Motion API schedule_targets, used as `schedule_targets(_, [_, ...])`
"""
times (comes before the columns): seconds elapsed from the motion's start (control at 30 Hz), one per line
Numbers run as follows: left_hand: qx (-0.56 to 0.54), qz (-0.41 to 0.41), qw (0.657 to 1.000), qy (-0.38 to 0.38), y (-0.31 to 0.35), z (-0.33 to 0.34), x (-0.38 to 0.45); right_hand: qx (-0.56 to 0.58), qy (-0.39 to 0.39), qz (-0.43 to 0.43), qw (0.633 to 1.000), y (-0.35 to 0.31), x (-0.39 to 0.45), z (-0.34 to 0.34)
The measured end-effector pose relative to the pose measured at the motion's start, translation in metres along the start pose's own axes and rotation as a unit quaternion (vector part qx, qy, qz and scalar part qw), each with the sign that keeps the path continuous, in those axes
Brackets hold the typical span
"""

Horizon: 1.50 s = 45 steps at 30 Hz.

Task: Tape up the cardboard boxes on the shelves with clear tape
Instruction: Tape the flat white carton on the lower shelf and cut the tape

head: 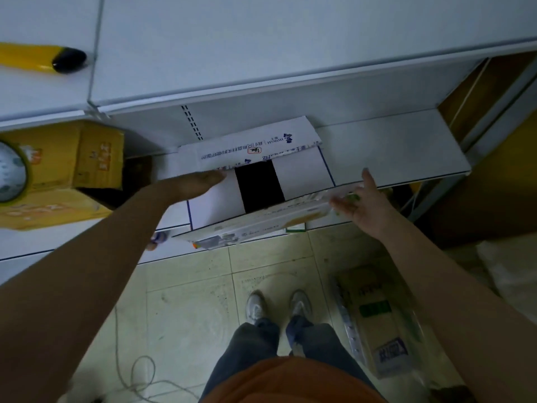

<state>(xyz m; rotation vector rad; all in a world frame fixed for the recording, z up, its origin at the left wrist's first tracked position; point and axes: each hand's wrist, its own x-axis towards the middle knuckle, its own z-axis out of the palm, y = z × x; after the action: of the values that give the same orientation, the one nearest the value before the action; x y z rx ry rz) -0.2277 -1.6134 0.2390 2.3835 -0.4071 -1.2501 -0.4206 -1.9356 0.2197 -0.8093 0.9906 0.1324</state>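
Observation:
A white cardboard box (302, 175) with printed flaps sits on the lower white shelf (401, 146), its top open with a dark gap in the middle. My left hand (200, 181) lies flat with straight fingers on the left inner flap. My right hand (360, 202) is spread open at the box's right front corner, fingers touching the near outer flap. A roll of clear tape (11, 173) rests on a yellow cardboard box (75, 158) at the left of the same shelf.
The upper shelf (261, 48) overhangs the box and carries a yellow tool with a black tip (43, 58). On the tiled floor lie a flattened carton in plastic (377, 321) at right and a thin cable (139, 376) at left. My feet (276, 306) stand below the box.

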Motion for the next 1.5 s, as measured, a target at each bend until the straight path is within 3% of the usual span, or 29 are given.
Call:
schedule_targets(0.07, [-0.095, 0.017, 0.995, 0.003, 0.007, -0.008, -0.023, -0.044, 0.000, -0.033, 0.998, 0.003, 0.007, 0.006])
schedule_targets(0.17, [-0.127, 0.017, 0.992, 0.006, 0.001, -0.001, -0.041, -0.113, -0.022, -0.069, 0.991, 0.005, 0.015, 0.016])
schedule_targets(0.3, [-0.007, -0.005, 0.993, -0.116, -0.007, 0.011, -0.057, -0.262, 0.032, -0.069, 0.962, -0.006, 0.025, 0.038])
schedule_targets(0.37, [0.098, 0.008, 0.988, -0.118, -0.003, 0.018, -0.058, -0.326, 0.070, -0.073, 0.940, -0.016, 0.030, 0.051])
schedule_targets(0.43, [0.165, 0.030, 0.985, -0.025, -0.005, 0.019, -0.050, -0.347, 0.069, -0.107, 0.929, -0.024, 0.036, 0.057])
schedule_targets(0.53, [0.154, -0.013, 0.976, 0.156, -0.028, 0.012, -0.032, -0.375, 0.047, -0.129, 0.917, -0.027, 0.031, 0.065])
schedule_targets(0.63, [0.124, -0.123, 0.941, 0.291, -0.050, 0.021, -0.017, -0.545, 0.012, -0.112, 0.831, -0.015, 0.049, 0.058])
schedule_targets(0.7, [0.059, -0.168, 0.933, 0.313, -0.052, 0.033, -0.006, -0.622, 0.044, -0.140, 0.769, -0.001, 0.067, 0.049])
schedule_targets(0.8, [0.019, -0.151, 0.938, 0.312, -0.064, 0.048, 0.020, -0.689, 0.091, -0.213, 0.687, 0.024, 0.080, 0.047])
schedule_targets(0.87, [0.071, -0.107, 0.945, 0.301, -0.073, 0.050, 0.036, -0.741, 0.093, -0.283, 0.601, 0.031, 0.085, 0.047])
schedule_targets(0.97, [0.106, -0.065, 0.963, 0.240, -0.090, 0.054, 0.058, -0.811, 0.029, -0.357, 0.463, 0.025, 0.100, 0.056])
schedule_targets(1.03, [0.132, -0.046, 0.967, 0.214, -0.098, 0.061, 0.068, -0.833, -0.019, -0.374, 0.408, 0.019, 0.110, 0.063])
schedule_targets(1.1, [0.139, -0.052, 0.967, 0.206, -0.105, 0.066, 0.073, -0.847, -0.017, -0.353, 0.396, 0.015, 0.122, 0.069])
schedule_targets(1.17, [0.138, -0.061, 0.966, 0.211, -0.111, 0.068, 0.079, -0.857, 0.009, -0.314, 0.409, 0.016, 0.138, 0.070])
schedule_targets(1.27, [0.137, -0.041, 0.964, 0.225, -0.116, 0.064, 0.088, -0.836, 0.002, -0.260, 0.483, 0.021, 0.152, 0.066])
schedule_targets(1.33, [0.160, -0.036, 0.955, 0.247, -0.113, 0.060, 0.093, -0.818, 0.003, -0.268, 0.509, 0.025, 0.154, 0.065])
schedule_targets(1.5, [0.194, -0.062, 0.934, 0.294, -0.103, 0.058, 0.100, -0.809, 0.038, -0.293, 0.508, 0.028, 0.157, 0.069])
